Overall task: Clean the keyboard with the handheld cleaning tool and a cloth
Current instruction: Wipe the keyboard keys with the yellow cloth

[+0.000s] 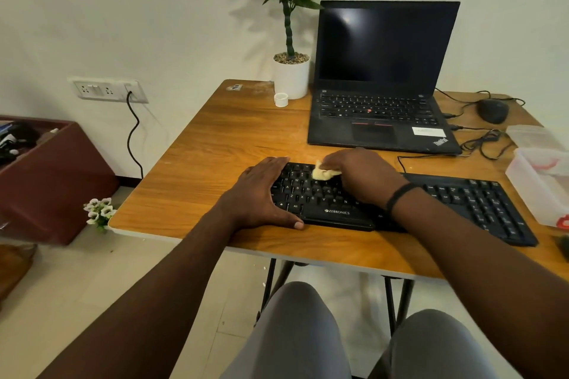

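Observation:
A black keyboard [462,197] lies across the near part of the wooden table [209,144]. My left hand [261,191] rests flat on the keyboard's left end, fingers straight along the far edge and thumb at the near edge. My right hand [363,175] presses a small pale yellow cloth [323,173] onto the upper key rows, fingers curled over it. The cloth's left part sticks out from under the fingers. No handheld cleaning tool is clearly visible.
An open black laptop [381,77] stands behind the keyboard, with a potted plant [291,71] and a small white cap [281,99] to its left. A black mouse [492,110] and cables lie at the back right. Clear plastic containers [542,172] sit at the right edge.

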